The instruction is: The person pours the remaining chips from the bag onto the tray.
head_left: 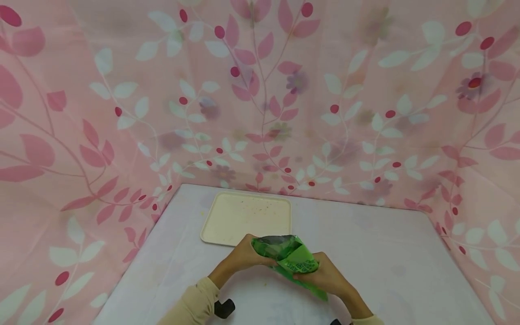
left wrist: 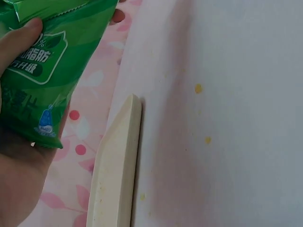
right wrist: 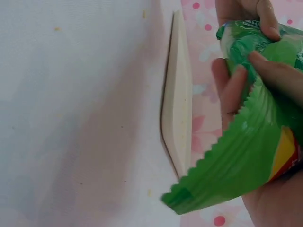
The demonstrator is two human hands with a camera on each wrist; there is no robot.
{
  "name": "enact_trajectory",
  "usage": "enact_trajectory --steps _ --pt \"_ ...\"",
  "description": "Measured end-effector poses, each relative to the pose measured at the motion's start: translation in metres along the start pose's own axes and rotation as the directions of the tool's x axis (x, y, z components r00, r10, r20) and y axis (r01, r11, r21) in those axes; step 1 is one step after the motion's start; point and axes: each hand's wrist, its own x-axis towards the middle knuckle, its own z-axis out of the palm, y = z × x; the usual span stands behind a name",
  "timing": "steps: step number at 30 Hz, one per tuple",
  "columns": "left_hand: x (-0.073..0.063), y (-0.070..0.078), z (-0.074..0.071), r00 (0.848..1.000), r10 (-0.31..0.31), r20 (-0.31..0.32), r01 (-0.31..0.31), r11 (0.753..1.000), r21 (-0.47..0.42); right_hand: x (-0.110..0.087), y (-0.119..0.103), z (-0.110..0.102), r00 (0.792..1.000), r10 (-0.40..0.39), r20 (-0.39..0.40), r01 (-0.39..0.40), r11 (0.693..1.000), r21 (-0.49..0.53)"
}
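A green snack bag (head_left: 300, 261), its top folded over, is held up above the table between both hands. My left hand (head_left: 244, 255) grips its left side, with the thumb (left wrist: 23, 40) lying across the printed front in the left wrist view. White lettering and a small blue figure show there. On the other side my right hand (head_left: 325, 276) grips the bag, its fingers pinching the film near the folded part. A serrated end flap (right wrist: 222, 165) hangs down past that hand in the right wrist view. The bag's contents are hidden.
Behind the hands a cream tray (head_left: 223, 221) lies on the white table (head_left: 365, 253), with small crumbs scattered on it. More yellow crumbs (left wrist: 198, 88) dot the tabletop. Pink floral cloth (head_left: 264, 113) walls in the back and both sides.
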Motion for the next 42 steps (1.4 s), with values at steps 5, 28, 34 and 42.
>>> enact_trajectory --steps 5,28,34,42 --pt "-0.002 -0.003 0.001 1.000 0.019 0.009 -0.019 0.998 -0.053 0.001 0.006 0.004 1.000 -0.010 0.019 0.011 1.000 -0.029" --pt "-0.008 -0.029 -0.002 0.923 0.375 0.086 -0.382 0.865 0.325 0.009 0.001 -0.011 0.925 -0.366 0.104 0.380 0.900 -0.214" --pt "-0.008 -0.025 -0.008 0.905 0.411 0.114 -0.422 0.826 0.373 0.012 -0.003 -0.013 0.948 -0.306 0.083 0.317 0.923 -0.218" --pt "-0.010 -0.022 -0.011 0.927 0.359 0.110 -0.371 0.829 0.419 0.012 -0.011 -0.015 0.988 -0.133 0.077 0.145 0.974 -0.177"
